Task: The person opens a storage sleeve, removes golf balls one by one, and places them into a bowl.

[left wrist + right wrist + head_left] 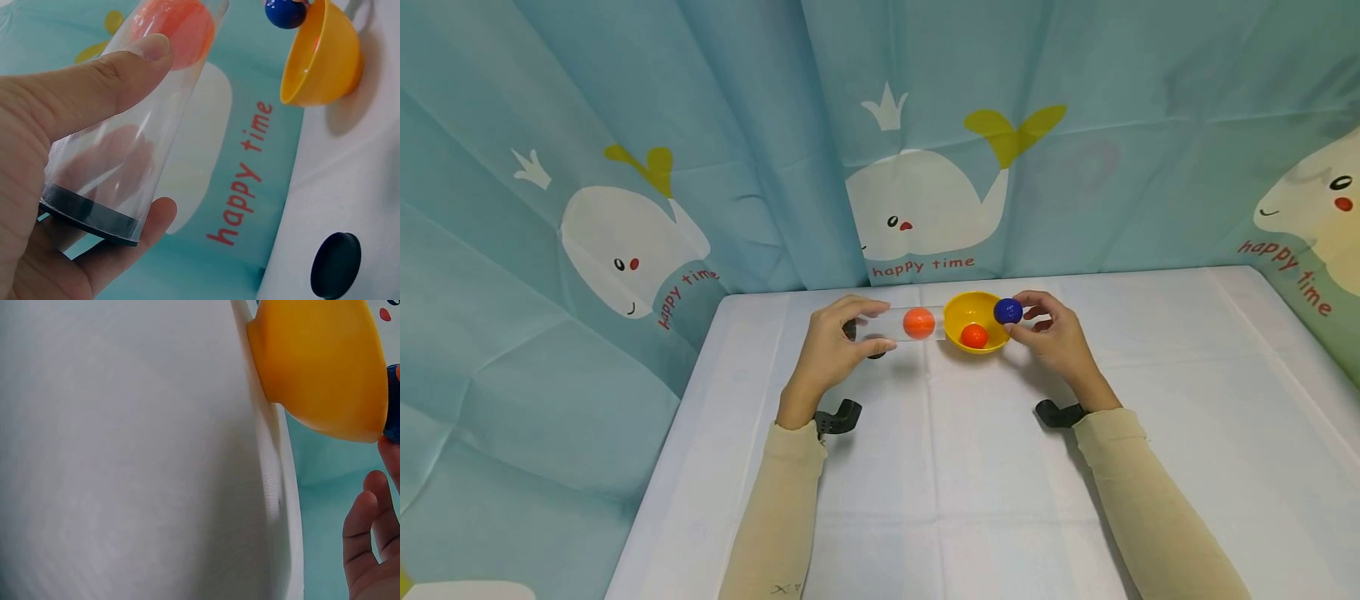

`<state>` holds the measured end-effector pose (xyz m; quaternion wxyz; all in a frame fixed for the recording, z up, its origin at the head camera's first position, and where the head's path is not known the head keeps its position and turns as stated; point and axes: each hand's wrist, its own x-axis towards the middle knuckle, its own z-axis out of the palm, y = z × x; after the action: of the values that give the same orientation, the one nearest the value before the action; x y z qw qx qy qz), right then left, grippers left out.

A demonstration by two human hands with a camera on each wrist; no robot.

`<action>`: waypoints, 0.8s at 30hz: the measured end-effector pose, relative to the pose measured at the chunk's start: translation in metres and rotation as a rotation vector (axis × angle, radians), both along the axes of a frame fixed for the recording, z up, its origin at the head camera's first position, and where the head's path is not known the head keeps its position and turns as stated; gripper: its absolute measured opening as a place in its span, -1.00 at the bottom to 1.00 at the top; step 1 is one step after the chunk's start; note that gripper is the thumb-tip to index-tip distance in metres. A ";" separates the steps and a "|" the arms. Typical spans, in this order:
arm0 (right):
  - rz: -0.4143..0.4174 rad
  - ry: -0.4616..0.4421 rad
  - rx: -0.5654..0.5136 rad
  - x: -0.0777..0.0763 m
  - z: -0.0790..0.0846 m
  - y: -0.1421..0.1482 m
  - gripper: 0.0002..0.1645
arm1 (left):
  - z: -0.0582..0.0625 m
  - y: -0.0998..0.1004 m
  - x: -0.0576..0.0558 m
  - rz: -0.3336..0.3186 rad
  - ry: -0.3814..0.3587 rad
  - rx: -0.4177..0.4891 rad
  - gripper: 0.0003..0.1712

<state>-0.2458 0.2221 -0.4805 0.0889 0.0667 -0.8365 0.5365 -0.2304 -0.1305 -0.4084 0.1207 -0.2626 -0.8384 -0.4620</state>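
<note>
Fingers of the left hand [829,343] grip a clear plastic tube [893,323] enclosing an orange ball [918,323]. I see the right hand [1062,340] pinching a shiny dark-blue ball [1008,311] at a round yellow bowl's [957,314] rim.

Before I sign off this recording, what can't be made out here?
Black cap: head view, mostly hidden by the left hand.
Clear tube: left wrist view, far end cut off by the top edge.
Yellow bowl: right wrist view, inside hidden by its outer wall.
Blue ball: right wrist view, cut off by the right edge.
</note>
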 end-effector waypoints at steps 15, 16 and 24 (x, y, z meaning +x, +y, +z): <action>0.028 -0.021 0.019 0.014 0.024 -0.011 -0.47 | 0.001 0.001 0.001 0.004 -0.006 -0.006 -0.41; 0.024 -0.025 0.018 0.012 0.020 -0.010 -0.46 | 0.001 0.001 0.001 0.006 -0.006 -0.006 -0.41; 0.016 -0.029 0.038 -0.001 -0.001 -0.002 -0.44 | 0.001 0.001 0.001 0.005 -0.018 -0.002 -0.40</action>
<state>-0.2464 0.2204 -0.4817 0.0711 0.0675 -0.8471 0.5223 -0.2298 -0.1291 -0.4075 0.1140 -0.2565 -0.8406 -0.4632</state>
